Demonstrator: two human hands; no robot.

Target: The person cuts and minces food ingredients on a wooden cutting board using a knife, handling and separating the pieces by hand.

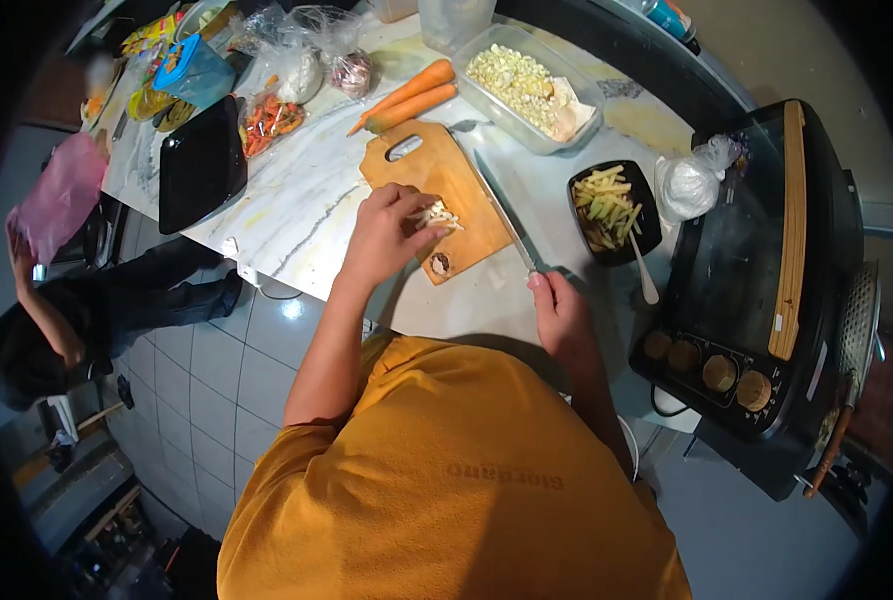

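My left hand (pixel 381 238) rests on the wooden cutting board (pixel 466 190), thumb and fingers apart around a small heap of chopped white pieces (pixel 438 214). The fingertips touch the heap or lie just beside it. In my right hand (pixel 560 312) is the handle of a kitchen knife (pixel 507 215). Its long blade points away from me along the board's right edge. A small dark round patch (pixel 440 263) shows near the board's close corner; whether it is a food scrap or a mark I cannot tell.
Beyond the board are carrots (pixel 411 98) and a plastic tub (pixel 533 135) of chopped pale pieces. To the right stand a black bowl (pixel 616 210) of cut sticks with a spoon and a toaster oven (pixel 736 270). A black tray (pixel 201 165) lies left. A person (pixel 51 325) holds pink plastic.
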